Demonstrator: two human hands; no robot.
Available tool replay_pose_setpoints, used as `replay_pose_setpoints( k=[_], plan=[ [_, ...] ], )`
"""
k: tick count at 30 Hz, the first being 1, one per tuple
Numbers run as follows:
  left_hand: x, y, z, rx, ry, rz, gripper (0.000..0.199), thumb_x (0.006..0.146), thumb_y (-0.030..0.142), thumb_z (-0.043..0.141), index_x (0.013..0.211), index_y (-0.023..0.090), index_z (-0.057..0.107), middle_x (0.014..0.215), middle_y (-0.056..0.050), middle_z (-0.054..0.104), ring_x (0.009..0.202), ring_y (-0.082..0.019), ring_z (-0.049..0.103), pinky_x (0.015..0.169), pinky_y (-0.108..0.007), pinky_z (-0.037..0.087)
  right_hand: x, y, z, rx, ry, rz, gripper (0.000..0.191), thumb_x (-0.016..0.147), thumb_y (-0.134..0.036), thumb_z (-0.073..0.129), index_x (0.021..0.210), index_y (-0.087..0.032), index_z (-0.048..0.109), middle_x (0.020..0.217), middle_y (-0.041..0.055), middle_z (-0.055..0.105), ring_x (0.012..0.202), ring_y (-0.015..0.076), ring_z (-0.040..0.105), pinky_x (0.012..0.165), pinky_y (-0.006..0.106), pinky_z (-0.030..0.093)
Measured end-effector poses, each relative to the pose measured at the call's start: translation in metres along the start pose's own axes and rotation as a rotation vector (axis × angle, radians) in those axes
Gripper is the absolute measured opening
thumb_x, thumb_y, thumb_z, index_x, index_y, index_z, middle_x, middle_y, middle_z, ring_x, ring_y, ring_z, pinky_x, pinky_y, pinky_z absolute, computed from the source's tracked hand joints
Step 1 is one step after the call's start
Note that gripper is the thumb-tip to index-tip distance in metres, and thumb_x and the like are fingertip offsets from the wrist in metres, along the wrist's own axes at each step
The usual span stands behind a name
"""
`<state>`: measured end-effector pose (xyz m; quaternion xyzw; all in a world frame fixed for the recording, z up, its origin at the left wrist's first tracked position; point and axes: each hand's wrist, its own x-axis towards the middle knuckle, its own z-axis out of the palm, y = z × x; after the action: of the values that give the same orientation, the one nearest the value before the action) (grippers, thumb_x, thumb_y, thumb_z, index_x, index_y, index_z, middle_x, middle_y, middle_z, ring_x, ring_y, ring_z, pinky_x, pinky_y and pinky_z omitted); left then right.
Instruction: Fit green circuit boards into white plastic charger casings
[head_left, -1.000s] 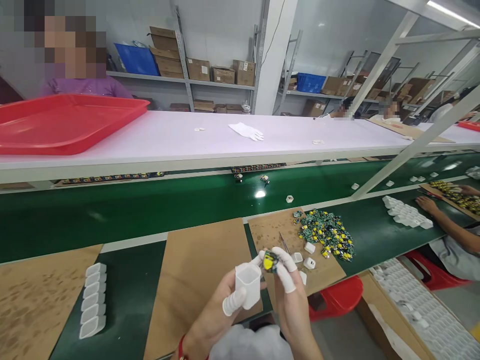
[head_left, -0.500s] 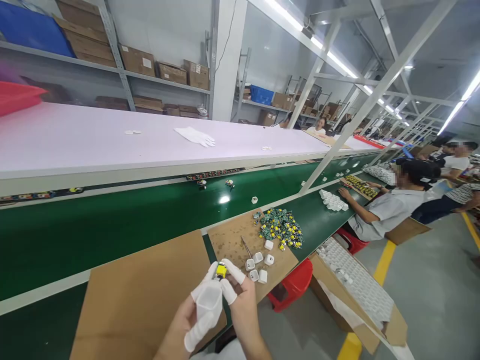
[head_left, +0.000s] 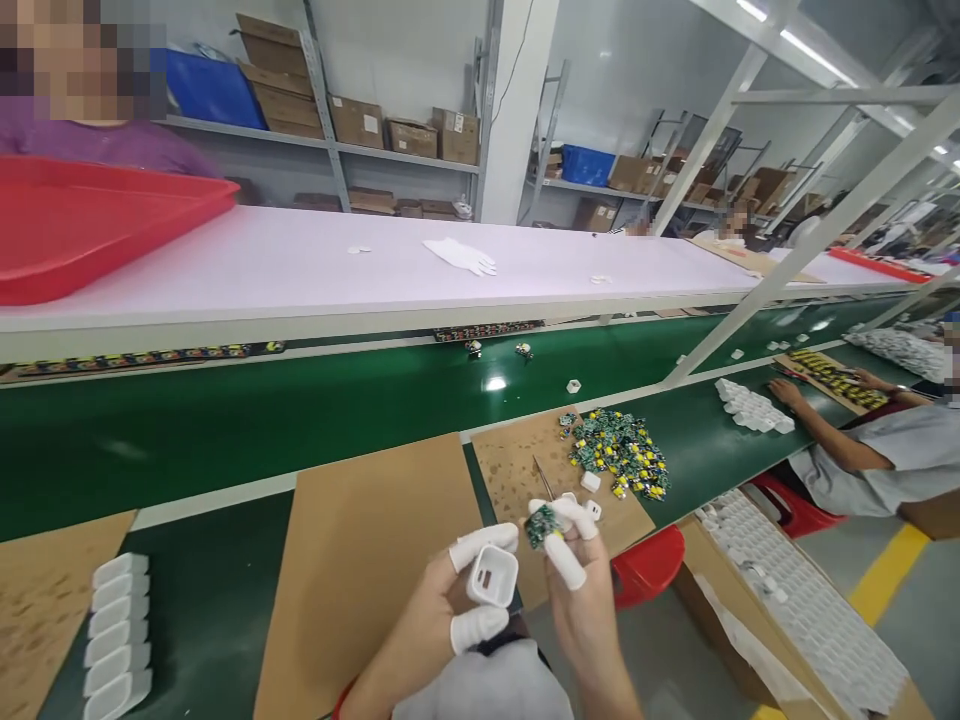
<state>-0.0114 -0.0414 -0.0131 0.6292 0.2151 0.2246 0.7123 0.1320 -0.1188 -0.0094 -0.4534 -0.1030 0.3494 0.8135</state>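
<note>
My left hand [head_left: 457, 580], with white finger cots, is closed around a white plastic charger housing [head_left: 493, 576]. The housing's open end faces me and shows slots in its inner floor. To its right, my right hand [head_left: 574, 555], also in finger cots, pinches a small green circuit board [head_left: 540, 525] with a bit of yellow on it. Board and housing are apart. Beyond my right hand lie a heap of circuit boards [head_left: 619, 450] with yellow parts, a pair of tweezers [head_left: 543, 478] and a few white housings [head_left: 591, 482], some partly hidden by my fingers.
A cardboard sheet [head_left: 367, 560] covers the bench ahead. White housings [head_left: 118, 640] stand in a row at left. A red tray [head_left: 97, 225] and a white glove [head_left: 459, 256] lie on the raised shelf. At right are a red stool [head_left: 651, 568], a box of housings [head_left: 810, 600] and a co-worker [head_left: 870, 450].
The circuit board, earlier held at the housing's mouth, is now apart to the right in my right hand. The housing has turned to show its inside. My view has swung left.
</note>
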Motion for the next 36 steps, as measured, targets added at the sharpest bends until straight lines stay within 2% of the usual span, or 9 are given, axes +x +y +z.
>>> replay_pose_setpoints(
  k=[2, 4, 6, 10, 14, 16, 19, 24, 36],
  plan=[
    [-0.004, 0.001, 0.0, -0.096, 0.001, 0.021, 0.065, 0.074, 0.056, 0.073, 0.132, 0.03, 0.059, 0.135, -0.013, 0.063, 0.125, -0.034, 0.057, 0.107, -0.046, 0.045, -0.008, -0.018, 0.003, -0.032, -0.121, -0.109, 0.04, 0.058, -0.031, 0.088, 0.095, -0.031, 0.073, 0.097, 0.0031, 0.076, 0.081, 0.0165, 0.071, 0.073, 0.027, 0.059],
    [-0.008, 0.004, 0.001, -0.096, -0.016, 0.066, 0.061, 0.082, 0.049, 0.068, 0.139, 0.035, 0.051, 0.141, -0.01, 0.058, 0.131, -0.031, 0.052, 0.111, -0.044, 0.041, -0.017, -0.032, 0.006, -0.108, -0.241, -0.235, 0.038, 0.063, -0.028, 0.085, 0.099, -0.032, 0.073, 0.097, 0.0065, 0.076, 0.082, 0.0214, 0.073, 0.075, 0.034, 0.061],
    [-0.011, 0.011, 0.001, -0.006, -0.032, 0.111, 0.055, 0.088, 0.042, 0.063, 0.14, 0.042, 0.047, 0.145, -0.005, 0.054, 0.134, -0.027, 0.049, 0.115, -0.043, 0.036, -0.027, -0.04, 0.009, -0.19, -0.321, -0.347, 0.036, 0.068, -0.022, 0.081, 0.102, -0.032, 0.072, 0.098, 0.0063, 0.076, 0.089, 0.0221, 0.073, 0.08, 0.034, 0.061],
    [-0.015, 0.028, 0.002, 0.133, -0.069, 0.186, 0.049, 0.09, 0.037, 0.062, 0.136, 0.05, 0.047, 0.139, 0.002, 0.057, 0.127, -0.022, 0.054, 0.111, -0.035, 0.041, -0.039, -0.043, 0.012, -0.364, -0.44, -0.473, 0.044, 0.07, -0.008, 0.075, 0.105, -0.035, 0.073, 0.106, 0.003, 0.075, 0.101, 0.0207, 0.07, 0.087, 0.032, 0.06],
    [-0.017, 0.038, 0.002, 0.178, -0.118, 0.233, 0.049, 0.091, 0.038, 0.061, 0.139, 0.041, 0.049, 0.137, -0.003, 0.061, 0.124, -0.025, 0.058, 0.104, -0.035, 0.048, -0.041, -0.04, 0.015, -0.39, -0.453, -0.554, 0.039, 0.069, -0.015, 0.08, 0.103, -0.033, 0.074, 0.104, 0.0052, 0.076, 0.096, 0.0239, 0.069, 0.079, 0.036, 0.061],
    [-0.016, 0.04, 0.002, 0.178, -0.124, 0.271, 0.049, 0.091, 0.037, 0.06, 0.139, 0.034, 0.051, 0.135, -0.008, 0.062, 0.121, -0.026, 0.06, 0.101, -0.037, 0.05, -0.039, -0.04, 0.016, -0.402, -0.49, -0.665, 0.037, 0.072, -0.022, 0.08, 0.107, -0.031, 0.072, 0.104, 0.0064, 0.075, 0.093, 0.023, 0.069, 0.073, 0.036, 0.061],
    [-0.015, 0.039, 0.003, 0.163, -0.13, 0.319, 0.051, 0.089, 0.034, 0.063, 0.139, 0.034, 0.051, 0.131, -0.008, 0.064, 0.117, -0.024, 0.062, 0.099, -0.034, 0.051, -0.034, -0.04, 0.016, -0.472, -0.582, -0.848, 0.034, 0.08, -0.026, 0.074, 0.113, -0.024, 0.067, 0.106, 0.0087, 0.074, 0.098, 0.0221, 0.068, 0.077, 0.036, 0.061],
    [-0.012, 0.036, 0.004, 0.171, -0.113, 0.286, 0.054, 0.085, 0.035, 0.07, 0.135, 0.039, 0.053, 0.128, -0.004, 0.066, 0.115, -0.02, 0.063, 0.099, -0.029, 0.05, -0.03, -0.04, 0.009, -0.56, -0.632, -0.873, 0.031, 0.084, -0.022, 0.067, 0.115, -0.023, 0.064, 0.112, 0.0083, 0.069, 0.1, 0.0196, 0.066, 0.081, 0.034, 0.059],
    [-0.006, 0.043, 0.006, 0.291, -0.012, 0.453, 0.047, 0.077, 0.024, 0.077, 0.123, 0.028, 0.067, 0.123, -0.009, 0.073, 0.107, -0.021, 0.07, 0.093, -0.025, 0.056, -0.03, -0.046, 0.011, -0.609, -0.651, -0.888, 0.03, 0.084, -0.025, 0.067, 0.114, -0.022, 0.065, 0.105, 0.0079, 0.07, 0.098, 0.0188, 0.066, 0.081, 0.031, 0.058]
  ],
)
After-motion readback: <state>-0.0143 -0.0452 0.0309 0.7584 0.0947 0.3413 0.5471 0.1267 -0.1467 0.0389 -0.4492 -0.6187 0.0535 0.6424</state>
